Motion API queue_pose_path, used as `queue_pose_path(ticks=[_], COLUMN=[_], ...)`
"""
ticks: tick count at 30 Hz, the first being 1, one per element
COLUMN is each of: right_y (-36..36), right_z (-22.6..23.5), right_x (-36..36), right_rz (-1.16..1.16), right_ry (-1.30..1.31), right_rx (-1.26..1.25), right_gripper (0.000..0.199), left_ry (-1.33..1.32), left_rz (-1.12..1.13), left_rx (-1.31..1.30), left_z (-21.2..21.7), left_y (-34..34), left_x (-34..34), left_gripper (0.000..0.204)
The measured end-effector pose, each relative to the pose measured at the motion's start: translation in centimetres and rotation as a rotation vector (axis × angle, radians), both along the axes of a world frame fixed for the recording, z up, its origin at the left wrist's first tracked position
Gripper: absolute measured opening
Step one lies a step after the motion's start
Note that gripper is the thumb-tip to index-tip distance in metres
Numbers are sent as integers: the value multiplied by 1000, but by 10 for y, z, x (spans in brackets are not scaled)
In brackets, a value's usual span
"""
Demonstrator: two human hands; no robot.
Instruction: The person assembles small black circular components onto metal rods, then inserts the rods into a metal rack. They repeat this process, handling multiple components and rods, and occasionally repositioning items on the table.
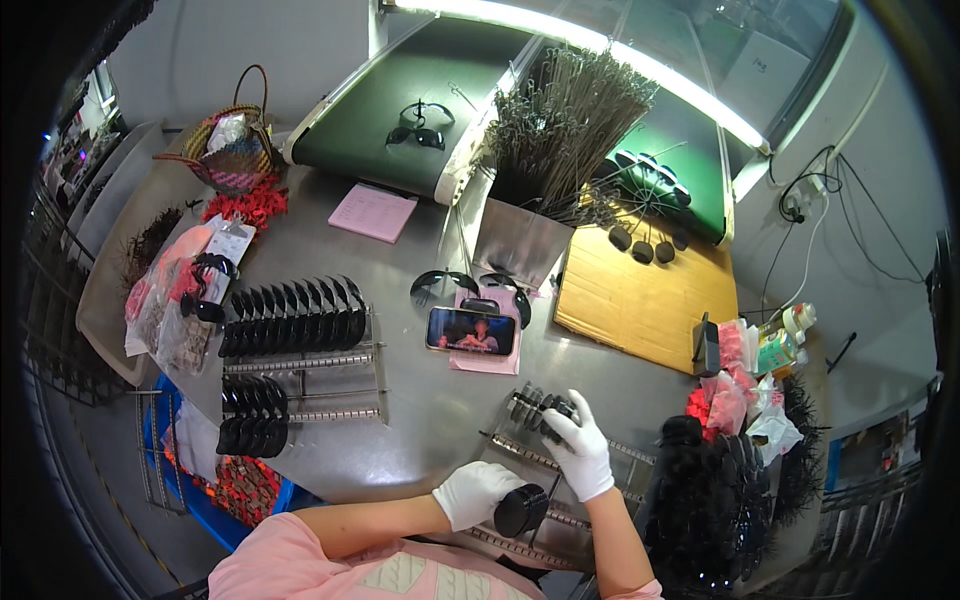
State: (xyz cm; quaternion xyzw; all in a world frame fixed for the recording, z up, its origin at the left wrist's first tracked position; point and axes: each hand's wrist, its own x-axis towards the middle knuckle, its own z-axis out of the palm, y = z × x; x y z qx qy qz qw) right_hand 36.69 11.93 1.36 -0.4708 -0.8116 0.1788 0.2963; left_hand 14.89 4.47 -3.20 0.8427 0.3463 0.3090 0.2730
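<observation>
Lenses (pixel 521 510), dark and bunched, sat in the left hand (pixel 478 495) in the head view, its fingers closed on them. The right hand (pixel 582 455) was over the near rack (pixel 525 454), fingers bent at more dark pieces (pixel 556 414); whether they gripped any could not be told. Leftward on the table (pixel 435 430) stood another rack (pixel 330 414), part-filled; a phone (pixel 472 331) was ahead.
</observation>
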Motion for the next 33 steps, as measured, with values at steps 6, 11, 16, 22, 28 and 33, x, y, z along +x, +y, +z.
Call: queue_pose_path(ticks=[6,11,16,22,28,33], right_y=[-18,-19,-32,-80,-107,-58], right_z=[-10,7,46,77,48,3], right_x=[52,52,32,-26,-8,45], right_rz=[-90,-147,-36,353,-17,-356], right_ry=[45,-283,-332,20,1010,1076], right_rx=[53,-35,164,-81,-516,-510], right_gripper=[78,89,96,69,65,65], left_ry=[21,59,299,-622,222,519], left_rz=[14,-8,61,-83,-334,-307], left_rx=[19,1,-204,-1322,-401,509], left_z=[4,7,6,10,61,86], left_y=[-3,-3,-17,-26,-1,79], left_x=[1,-7,-34,-12,11,-19], left_gripper=[30,28,23,21,47,74])
